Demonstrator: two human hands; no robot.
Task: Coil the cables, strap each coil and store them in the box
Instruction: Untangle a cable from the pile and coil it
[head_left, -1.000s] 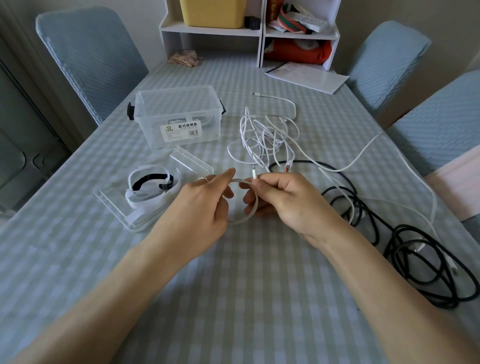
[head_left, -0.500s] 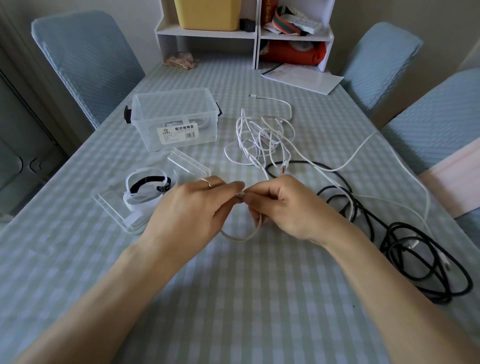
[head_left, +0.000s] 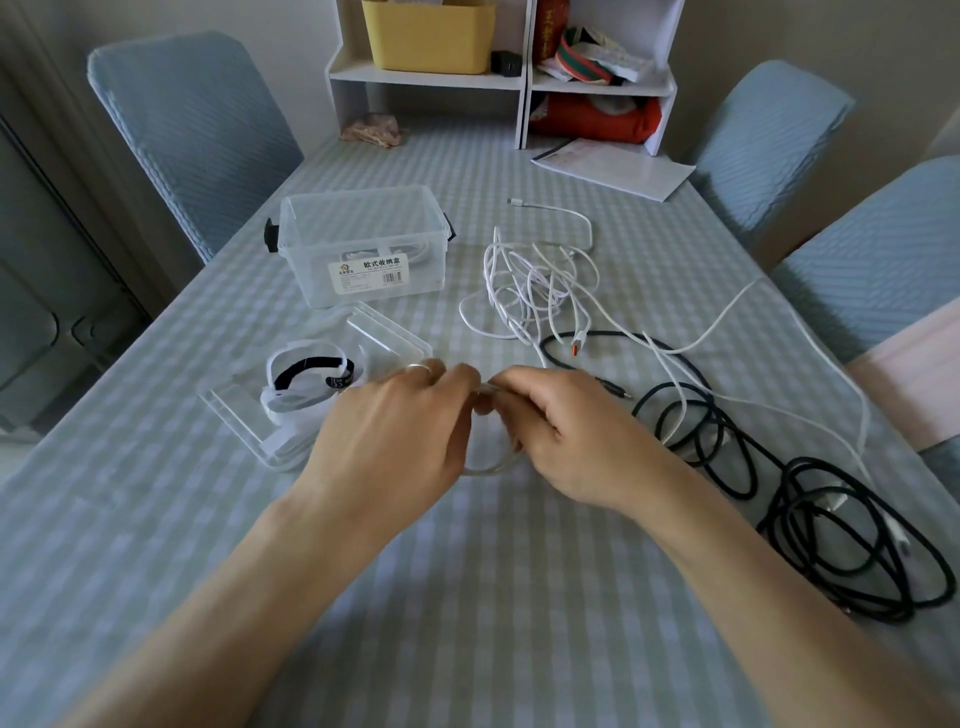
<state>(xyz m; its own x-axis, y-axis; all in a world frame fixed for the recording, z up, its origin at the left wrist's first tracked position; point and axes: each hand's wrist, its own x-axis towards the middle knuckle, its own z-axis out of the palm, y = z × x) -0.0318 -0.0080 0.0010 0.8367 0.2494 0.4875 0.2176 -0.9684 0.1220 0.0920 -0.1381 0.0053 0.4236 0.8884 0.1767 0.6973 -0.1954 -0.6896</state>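
Note:
My left hand (head_left: 400, 431) and my right hand (head_left: 566, 431) meet at the table's middle, both pinching the top of a small white cable coil (head_left: 493, 465) whose loop hangs below the fingers. A clear storage box (head_left: 363, 244) with a label stands open behind them, a white coil inside it. Its clear lid (head_left: 249, 415) lies to the left with white and black straps (head_left: 306, 376) on it. A tangle of white cable (head_left: 535, 286) lies past my right hand. Black cable (head_left: 810, 499) sprawls at the right.
A white shelf unit (head_left: 519, 78) with a yellow bin stands at the table's far end, papers (head_left: 613, 166) beside it. Blue-covered chairs (head_left: 192, 130) stand at the far left and along the right. A long white cable runs along the right side.
My hands have drawn closer together over the coil's top, and the loop now hangs lower beneath the fingers. The white plug tip no longer shows above my right hand.

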